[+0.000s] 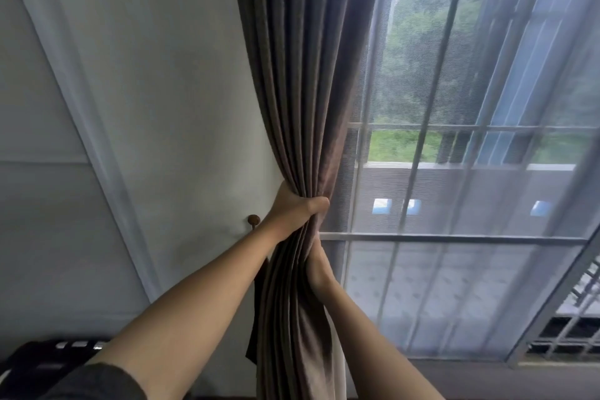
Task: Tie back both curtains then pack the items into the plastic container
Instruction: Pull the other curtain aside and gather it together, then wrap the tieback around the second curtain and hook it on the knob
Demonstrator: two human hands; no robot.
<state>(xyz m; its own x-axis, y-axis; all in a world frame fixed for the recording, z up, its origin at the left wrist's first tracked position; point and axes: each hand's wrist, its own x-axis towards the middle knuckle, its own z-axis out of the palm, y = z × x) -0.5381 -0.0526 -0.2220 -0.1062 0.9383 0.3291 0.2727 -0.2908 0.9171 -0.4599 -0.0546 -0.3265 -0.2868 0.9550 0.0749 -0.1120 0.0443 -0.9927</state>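
Observation:
A brown pleated curtain (302,75) hangs at the left edge of the window, gathered into a tight bundle at mid-height. My left hand (293,209) is closed around the bundle from the left, thumb across the front. Just below it, my right hand (319,266) grips the same folds from the right side, partly hidden by the cloth. A dark strip of fabric (258,312), possibly the tieback, hangs behind the curtain's left edge. No plastic container is in view.
A small round brown wall hook (253,220) sticks out of the white wall left of my left hand. A sheer white curtain (470,172) covers the window to the right. A dark object (39,364) sits at the bottom left.

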